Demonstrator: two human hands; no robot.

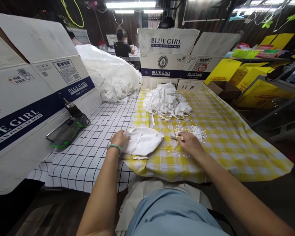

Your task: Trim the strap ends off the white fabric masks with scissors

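Observation:
A white cloth piece (145, 141) with a thin strap lies flat, straddling the edge between the two tablecloths. My left hand (120, 139), wearing a green bangle on the wrist, is closed on its left end. To the right, my right hand (189, 143) is closed around small metal snips (173, 135), whose tip points left; they are partly hidden by the fingers. Small white scraps (198, 132) lie scattered just beyond and beside this hand. Farther back sits a heap of crumpled white cloth pieces (163, 100) with straps trailing out.
White cartons stand on the left (49, 78) and at the back (162, 59). A cordless drill (75, 113) leans by the left carton. Behind it bulges a white plastic bag (108, 72). Yellow boxes (221, 73) fill the right side. Another person (122, 49) sits far back.

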